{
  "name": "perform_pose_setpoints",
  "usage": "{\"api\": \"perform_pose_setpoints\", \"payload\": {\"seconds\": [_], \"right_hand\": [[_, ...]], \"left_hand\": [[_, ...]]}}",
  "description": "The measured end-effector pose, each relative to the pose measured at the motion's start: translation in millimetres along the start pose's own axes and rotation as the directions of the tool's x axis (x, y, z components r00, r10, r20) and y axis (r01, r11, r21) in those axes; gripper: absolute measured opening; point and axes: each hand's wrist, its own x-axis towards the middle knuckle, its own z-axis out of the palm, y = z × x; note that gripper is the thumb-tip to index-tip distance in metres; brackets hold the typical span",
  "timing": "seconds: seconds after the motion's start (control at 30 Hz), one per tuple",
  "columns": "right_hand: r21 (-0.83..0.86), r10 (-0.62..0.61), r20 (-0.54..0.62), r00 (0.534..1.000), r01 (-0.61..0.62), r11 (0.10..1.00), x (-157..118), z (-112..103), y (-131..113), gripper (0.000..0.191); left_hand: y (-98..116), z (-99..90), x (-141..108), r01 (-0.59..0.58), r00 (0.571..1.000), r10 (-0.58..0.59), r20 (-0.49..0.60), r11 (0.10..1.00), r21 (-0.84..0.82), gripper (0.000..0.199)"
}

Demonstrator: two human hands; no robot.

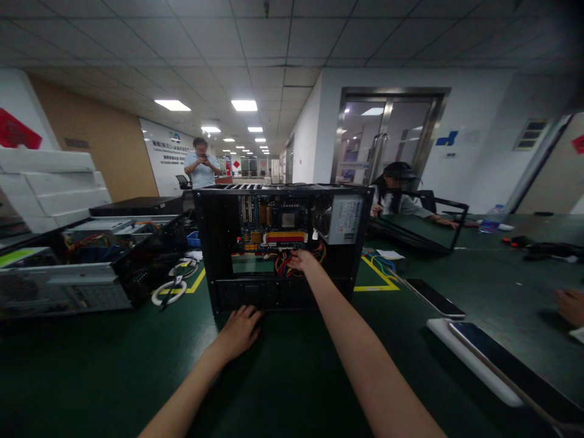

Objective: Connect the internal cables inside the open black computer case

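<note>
An open black computer case [246,295] stands upright before me, its interior facing me. Inside are a motherboard [255,219] with orange and red slots, and a silver power supply [345,218] at the upper right. My right hand [303,260] reaches into the case, its fingers curled at a bundle of red, yellow and black power cables [281,266]; the small part of the bundle behind the fingers is hidden. On the green table, my left hand [239,331] lies with fingers spread, the tips by the lower front edge of the case.
To the left lie a second opened computer case [86,280] and coiled white cables [170,293]. A phone [435,297] and a white device [474,359] rest at the right. A seated person [396,198] touches a black panel [420,231]; another person's hand [570,306] shows at the right edge.
</note>
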Motion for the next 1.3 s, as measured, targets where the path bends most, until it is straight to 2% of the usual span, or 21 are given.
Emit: {"api": "perform_pose_setpoints", "payload": {"seconds": [0.2,0.3,0.43,0.57,0.63,0.7,0.83,0.93,1.0,1.1,1.17,1.3], "right_hand": [[-0.091,-0.061,0.027,0.998,0.063,0.994,-6,-1,0,0.005],[-0.187,-0.129,-0.026,0.991,0.122,0.975,-8,-2,1,0.006],[-0.299,-0.258,-0.109,0.960,0.216,0.929,-13,-3,2,0.008],[-0.364,-0.399,-0.100,0.912,0.339,0.867,-18,-6,3,0.008],[-0.415,-0.500,-0.091,0.861,0.424,0.805,-20,-11,3,0.010],[-0.496,-0.613,-0.055,0.788,0.511,0.702,-25,-18,3,0.012],[-0.654,-0.783,0.125,0.610,0.644,0.397,-43,-37,11,0.009],[-0.693,-0.837,0.272,0.476,0.700,0.173,-62,-53,23,0.012],[-0.721,-0.846,0.349,0.404,0.692,0.033,-74,-63,32,0.015],[-0.764,-0.843,0.432,0.320,0.626,-0.154,-88,-78,43,0.020],[-0.764,-0.823,0.493,0.282,0.592,-0.255,-93,-88,49,0.024],[-0.752,-0.792,0.571,0.214,0.524,-0.401,-95,-106,60,0.032]], "left_hand": [[0,-0.6,1,0.008,1.000,-0.008,0.008,1.000,-0.004,0.036],[-1,-0.6,1,0.001,1.000,-0.001,-0.003,1.000,-0.005,0.035],[0,-2.3,1,-0.003,1.000,0.003,-0.007,1.000,-0.001,0.035],[0,-2.3,1,0.001,1.000,-0.001,0.004,1.000,-0.019,0.036],[-1,-0.4,1,0.006,1.000,-0.006,-0.008,1.000,-0.019,0.036],[-2,1.9,2,-0.001,1.000,0.001,-0.014,1.000,-0.019,0.036],[-3,4.0,2,-0.007,1.000,0.007,-0.019,1.000,-0.008,0.036],[-2,3.4,2,-0.001,1.000,0.001,-0.020,1.000,0.000,0.036],[-2,3.1,2,0.000,1.000,0.000,-0.020,1.000,0.001,0.035],[-1,2.6,1,-0.005,1.000,0.004,-0.024,1.000,-0.003,0.035],[0,1.4,1,0.003,1.000,-0.003,-0.016,1.000,-0.005,0.035],[3,-3.3,0,0.015,1.000,-0.014,0.020,1.000,-0.014,0.036]]}}
